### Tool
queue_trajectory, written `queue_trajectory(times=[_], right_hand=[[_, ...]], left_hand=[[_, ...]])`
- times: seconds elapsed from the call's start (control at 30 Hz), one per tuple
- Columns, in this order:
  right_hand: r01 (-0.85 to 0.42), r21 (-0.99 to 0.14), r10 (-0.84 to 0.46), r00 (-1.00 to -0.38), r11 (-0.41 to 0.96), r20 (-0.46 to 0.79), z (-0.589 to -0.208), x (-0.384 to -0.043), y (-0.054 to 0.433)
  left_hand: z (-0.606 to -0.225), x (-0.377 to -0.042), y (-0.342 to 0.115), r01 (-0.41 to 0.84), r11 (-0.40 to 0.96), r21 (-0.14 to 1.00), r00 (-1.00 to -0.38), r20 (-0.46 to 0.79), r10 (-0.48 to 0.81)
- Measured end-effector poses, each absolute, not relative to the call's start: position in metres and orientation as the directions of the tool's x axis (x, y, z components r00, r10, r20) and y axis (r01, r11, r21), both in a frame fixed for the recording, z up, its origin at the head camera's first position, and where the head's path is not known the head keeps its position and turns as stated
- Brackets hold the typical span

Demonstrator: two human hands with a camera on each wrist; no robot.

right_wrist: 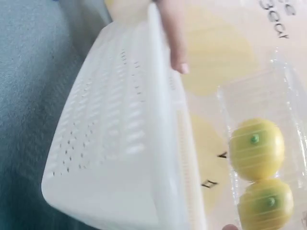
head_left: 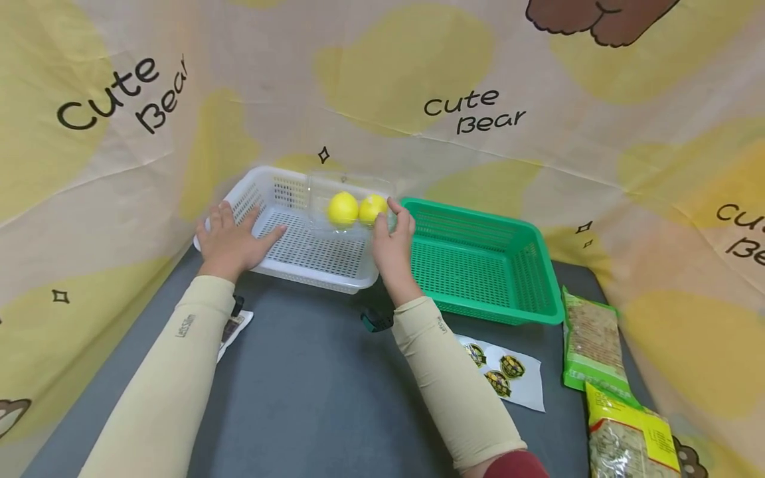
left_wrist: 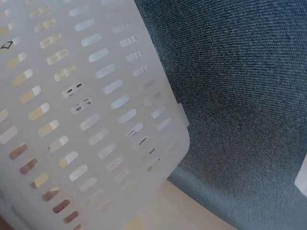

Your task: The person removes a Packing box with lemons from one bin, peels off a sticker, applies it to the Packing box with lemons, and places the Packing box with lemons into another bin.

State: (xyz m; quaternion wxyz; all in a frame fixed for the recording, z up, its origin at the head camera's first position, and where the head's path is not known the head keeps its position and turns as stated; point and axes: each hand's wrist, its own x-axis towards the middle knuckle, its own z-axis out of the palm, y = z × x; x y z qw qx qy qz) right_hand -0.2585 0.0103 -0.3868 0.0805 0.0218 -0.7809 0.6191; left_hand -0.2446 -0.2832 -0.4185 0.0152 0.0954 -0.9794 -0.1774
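My right hand pinches the right end of a clear plastic box between thumb and fingers. Inside it are two round yellow lemons with green stem ends, side by side. The box overlaps the back right of a white slotted basket in the head view. Over that basket's front left corner rests my left hand, its fingers spread across the rim and its thumb extended inward. The left wrist view is filled mostly by the basket's slotted wall, with skin showing through some slots.
A green slotted basket stands right of the white one. In front of it lies a sheet of round stickers. Two packets, one green-edged and one yellow, lie at the right edge. A small packet is partly behind the left forearm.
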Motion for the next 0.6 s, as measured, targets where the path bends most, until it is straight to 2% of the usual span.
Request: queue_trajectory(times=[0.43,0.6], right_hand=[[-0.104,-0.963,0.1,-0.986,0.25,0.132,-0.389,-0.208,0.083],[-0.105,-0.966,0.074,-0.989,0.234,0.125,-0.393,-0.18,0.106]], left_hand=[[-0.419,-0.244,-0.282,-0.177,0.911,0.371,-0.981,0.006,-0.193],[-0.417,-0.245,-0.282,-0.177,0.909,0.378,-0.981,0.012,-0.195]])
